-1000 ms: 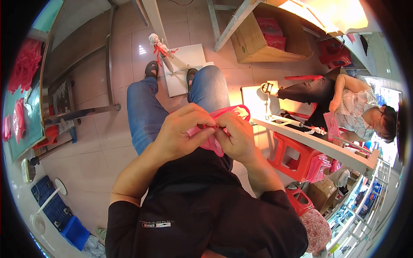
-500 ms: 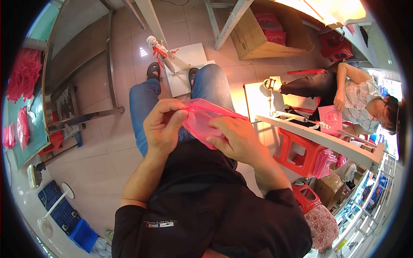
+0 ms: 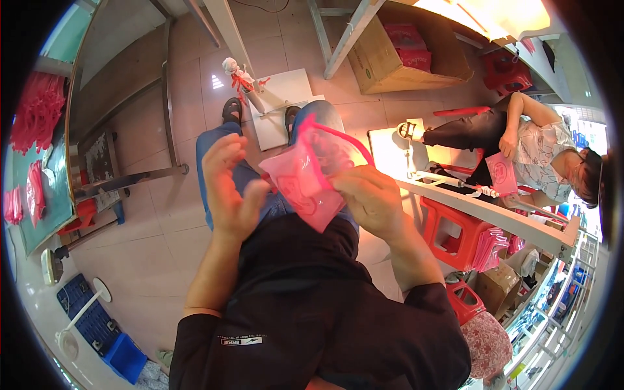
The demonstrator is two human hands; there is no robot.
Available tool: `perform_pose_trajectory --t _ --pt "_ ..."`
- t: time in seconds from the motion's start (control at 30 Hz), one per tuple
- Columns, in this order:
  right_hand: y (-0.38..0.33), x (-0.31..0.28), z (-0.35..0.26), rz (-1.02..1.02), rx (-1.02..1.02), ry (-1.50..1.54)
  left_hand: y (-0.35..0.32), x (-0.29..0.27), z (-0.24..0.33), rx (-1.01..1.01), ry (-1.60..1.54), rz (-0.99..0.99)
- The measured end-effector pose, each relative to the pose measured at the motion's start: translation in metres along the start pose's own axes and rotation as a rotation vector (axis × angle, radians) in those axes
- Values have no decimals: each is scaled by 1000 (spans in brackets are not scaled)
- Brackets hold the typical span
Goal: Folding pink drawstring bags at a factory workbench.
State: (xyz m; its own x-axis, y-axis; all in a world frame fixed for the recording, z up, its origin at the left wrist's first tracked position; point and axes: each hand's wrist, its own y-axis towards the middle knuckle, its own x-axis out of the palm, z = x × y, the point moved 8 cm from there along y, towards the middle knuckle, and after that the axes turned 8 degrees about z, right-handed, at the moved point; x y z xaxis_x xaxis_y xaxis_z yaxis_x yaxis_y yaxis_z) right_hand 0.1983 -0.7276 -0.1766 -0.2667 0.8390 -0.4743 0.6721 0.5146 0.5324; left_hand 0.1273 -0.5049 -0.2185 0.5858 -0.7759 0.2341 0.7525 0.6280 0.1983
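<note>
A translucent pink plastic bag [image 3: 302,185] with a darker pink printed patch and a bright pink edge strip hangs tilted above my lap. Its right side is pinched between the thumb and fingers of my right hand [image 3: 369,198]. On the other side, my left hand [image 3: 231,188] is lifted off the bag, thumb and fingers apart, with nothing in it. Part of the bag's right edge is hidden behind my right fingers.
In front of my feet stands a white board with a post [image 3: 252,97] wrapped in white and red. A cardboard box [image 3: 383,65] with pink packages lies ahead. At right are red stools [image 3: 448,237], a white beam [image 3: 494,214] and a seated person holding a pink bag. Pink bundles hang at left.
My left hand has let go of the bag and moved left, its fingers spreading. The bag has turned and now hangs from my right hand, its printed side showing.
</note>
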Motion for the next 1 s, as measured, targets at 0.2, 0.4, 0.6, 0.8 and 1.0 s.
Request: perform_pose_trajectory --t 0.2,0.4,0.6,0.8,1.0 --pt "15 4 10 79 237 71 -9 53 21 358 732 -410" --pt "9 2 56 307 580 387 -8 2 -57 -305 299 -263" --pt "16 16 58 172 606 383 -12 2 -70 -660 -135 -89" --pt "3 30 50 -102 633 403 11 -31 -94 -512 -120 39" --pt "5 21 59 38 634 524 21 -37 -77 -492 -302 167"
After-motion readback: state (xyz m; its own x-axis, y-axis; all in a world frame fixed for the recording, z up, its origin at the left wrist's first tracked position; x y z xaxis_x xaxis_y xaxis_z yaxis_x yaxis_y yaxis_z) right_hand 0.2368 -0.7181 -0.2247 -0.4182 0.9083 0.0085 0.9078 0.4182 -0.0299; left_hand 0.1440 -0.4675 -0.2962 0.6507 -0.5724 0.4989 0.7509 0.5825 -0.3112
